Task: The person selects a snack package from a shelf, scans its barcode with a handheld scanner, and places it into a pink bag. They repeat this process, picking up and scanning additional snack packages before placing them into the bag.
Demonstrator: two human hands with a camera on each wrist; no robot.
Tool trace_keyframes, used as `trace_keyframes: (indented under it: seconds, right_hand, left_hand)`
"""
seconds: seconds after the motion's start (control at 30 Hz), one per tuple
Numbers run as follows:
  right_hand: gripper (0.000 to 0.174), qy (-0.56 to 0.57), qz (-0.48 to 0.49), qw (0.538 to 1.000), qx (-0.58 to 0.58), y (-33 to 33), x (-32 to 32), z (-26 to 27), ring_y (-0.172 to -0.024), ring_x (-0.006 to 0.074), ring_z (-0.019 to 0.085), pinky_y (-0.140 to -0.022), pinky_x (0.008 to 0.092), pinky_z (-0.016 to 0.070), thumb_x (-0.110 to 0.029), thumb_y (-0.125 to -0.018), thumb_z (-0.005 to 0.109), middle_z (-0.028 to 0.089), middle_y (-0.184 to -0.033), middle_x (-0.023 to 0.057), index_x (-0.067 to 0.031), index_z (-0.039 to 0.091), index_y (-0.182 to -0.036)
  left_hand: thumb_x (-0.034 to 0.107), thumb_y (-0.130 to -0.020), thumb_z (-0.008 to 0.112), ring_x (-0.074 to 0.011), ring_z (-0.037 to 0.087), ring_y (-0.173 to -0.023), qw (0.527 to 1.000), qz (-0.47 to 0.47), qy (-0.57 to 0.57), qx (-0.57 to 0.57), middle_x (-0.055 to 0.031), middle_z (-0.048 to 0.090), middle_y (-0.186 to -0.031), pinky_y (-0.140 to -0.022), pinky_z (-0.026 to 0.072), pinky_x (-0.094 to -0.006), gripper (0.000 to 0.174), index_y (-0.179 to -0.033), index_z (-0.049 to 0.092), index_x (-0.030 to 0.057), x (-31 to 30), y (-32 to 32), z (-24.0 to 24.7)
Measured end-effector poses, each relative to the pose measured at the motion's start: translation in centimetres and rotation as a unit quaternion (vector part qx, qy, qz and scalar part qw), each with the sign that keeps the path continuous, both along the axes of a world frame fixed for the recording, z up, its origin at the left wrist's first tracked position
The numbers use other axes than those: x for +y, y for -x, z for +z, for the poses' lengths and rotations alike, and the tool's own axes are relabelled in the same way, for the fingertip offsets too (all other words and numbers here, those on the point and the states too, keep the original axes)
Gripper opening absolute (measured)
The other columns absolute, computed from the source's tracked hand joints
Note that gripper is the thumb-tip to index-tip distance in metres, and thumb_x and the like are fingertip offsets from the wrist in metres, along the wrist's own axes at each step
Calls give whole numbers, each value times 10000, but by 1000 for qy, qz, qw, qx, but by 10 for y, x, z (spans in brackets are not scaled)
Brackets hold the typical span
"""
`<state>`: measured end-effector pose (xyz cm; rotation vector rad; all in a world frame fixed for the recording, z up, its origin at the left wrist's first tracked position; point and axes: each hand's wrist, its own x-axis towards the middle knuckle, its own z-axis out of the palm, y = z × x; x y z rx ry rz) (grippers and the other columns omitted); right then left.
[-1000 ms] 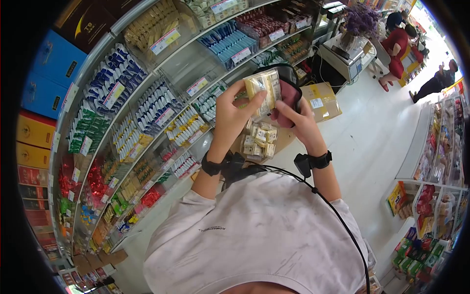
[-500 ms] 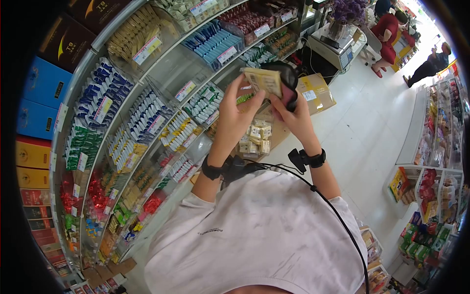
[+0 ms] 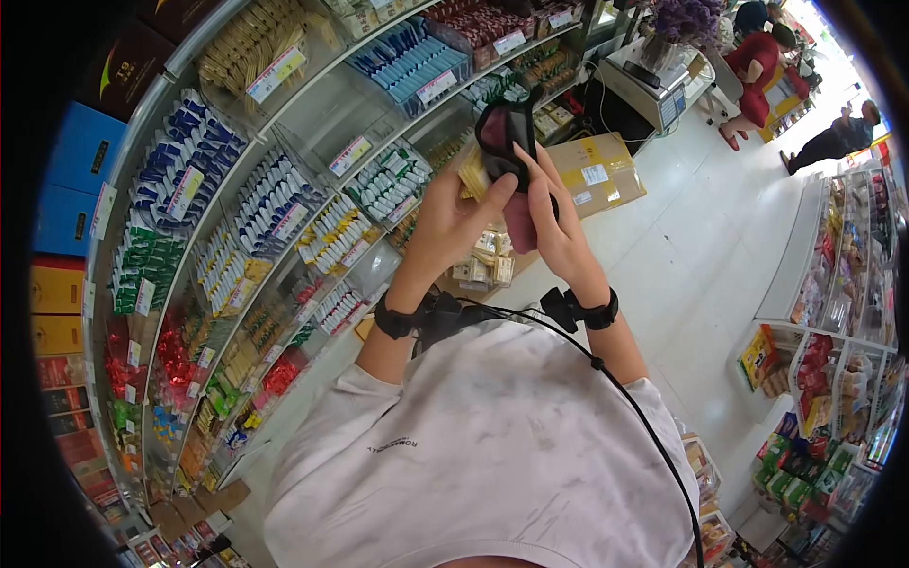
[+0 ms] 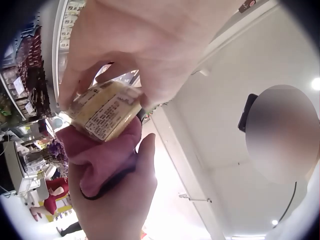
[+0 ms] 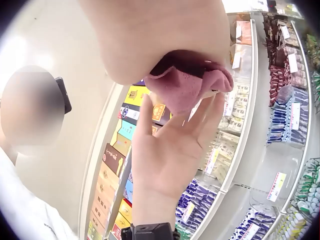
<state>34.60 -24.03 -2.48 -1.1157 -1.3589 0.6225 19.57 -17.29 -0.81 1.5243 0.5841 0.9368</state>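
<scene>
My left hand (image 3: 451,220) holds a small clear-wrapped yellow packet (image 4: 110,112) with a printed label. My right hand (image 3: 565,232) grips a pink cloth (image 3: 521,225) with black edging, bunched up against that packet. From the head view, the cloth's dark-edged part covers most of the packet, leaving only a yellow side showing at the left fingers. Pink folds press along the packet's lower edge in the left wrist view. Below the hands, several similar cream packets (image 3: 488,265) lie piled on a cardboard box.
Curved shelves (image 3: 284,142) of wrapped snacks with price tags run along the left. A taped carton (image 3: 597,175) stands beyond the right hand, near a counter scale (image 3: 644,90). Two people stand far right, past a flower vase (image 3: 668,24). More shelving (image 3: 824,284) lines the right.
The pink cloth has come from behind the packet to in front of it, hiding its printed face from the head view. Both hands have shifted slightly left.
</scene>
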Motion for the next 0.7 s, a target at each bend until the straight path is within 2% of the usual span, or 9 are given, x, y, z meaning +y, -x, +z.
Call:
trace_keyframes:
  seconds: [0.1, 0.17, 0.27, 0.33, 0.37, 0.47, 0.5, 0.6, 0.7]
  right_hand:
    - [399, 34, -7, 999, -10, -6, 8, 3, -1144, 247, 609, -1013, 364, 454, -282, -1097, 431, 614, -1224, 182, -10, 578, -1350]
    - [392, 165, -36, 985, 30, -8, 3, 16, -994, 180, 619, -901, 308, 478, -307, -1096, 458, 624, -1034, 127, -16, 594, -1321]
    - [421, 228, -26, 961, 152, -18, 4, 14, -895, 67, 599, -801, 221, 476, -380, -1069, 541, 655, -927, 38, -22, 617, -1275]
    - [427, 190, -10, 958, 217, -21, 5, 2, -910, 55, 587, -802, 224, 479, -395, -1053, 573, 663, -978, 20, -17, 628, -1247]
    - [391, 200, -10, 941, 274, -23, 3, -5, -930, 49, 582, -801, 230, 485, -360, -1006, 667, 663, -1030, -10, -18, 648, -1196]
    - [389, 201, 46, 962, 179, -33, -2, -23, -928, 62, 589, -810, 233, 487, -322, -950, 752, 661, -1042, -8, -18, 659, -1174]
    - [432, 178, 74, 963, 189, -30, 0, -20, -906, 60, 579, -801, 237, 484, -316, -896, 814, 649, -1019, -12, -14, 663, -1166]
    - [440, 247, 22, 962, 117, -38, 3, -30, -872, 56, 565, -784, 233, 477, -351, -914, 791, 642, -996, -8, -10, 664, -1162]
    - [424, 256, 5, 963, 89, -41, 3, -28, -899, 57, 548, -793, 242, 470, -375, -961, 732, 627, -998, 6, -2, 665, -1153]
  left_hand:
    - [214, -934, 760, -152, 656, -1027, 995, -1, -64, 76, -66, 645, -1111, -835, 572, -283, 457, -1303, 609, -9, -1, 7, -7]
    - [215, -922, 768, -157, 664, -1010, 981, 14, -147, 123, -64, 641, -1091, -838, 578, -280, 465, -1301, 624, -13, -12, 7, 5]
    - [96, -940, 725, -136, 632, -1106, 988, -28, -86, 123, -45, 655, -1225, -981, 527, -293, 490, -1387, 563, -23, -11, 10, 9]
    - [91, -917, 737, -149, 651, -1079, 997, -3, -47, 64, -72, 666, -1200, -943, 545, -289, 461, -1343, 600, -17, -7, 10, 3]
    - [89, -905, 743, -155, 660, -1066, 999, 10, -27, 35, -86, 671, -1188, -923, 554, -287, 446, -1321, 619, -13, -5, 11, 1]
    - [62, -903, 737, -145, 656, -1082, 999, -23, 26, 20, -85, 679, -1216, -949, 540, -294, 433, -1316, 623, -6, 2, 15, 6]
    - [64, -904, 737, -142, 657, -1077, 999, -21, 22, 15, -82, 679, -1211, -948, 539, -293, 429, -1313, 625, -3, 3, 14, 4]
    - [58, -912, 730, -135, 652, -1088, 999, -26, 29, 7, -79, 678, -1220, -959, 528, -291, 426, -1320, 620, -1, 4, 10, -3]
    - [37, -925, 716, -134, 640, -1121, 998, -30, 62, 7, -87, 673, -1250, -978, 511, -292, 436, -1343, 597, -8, 4, 11, 2]
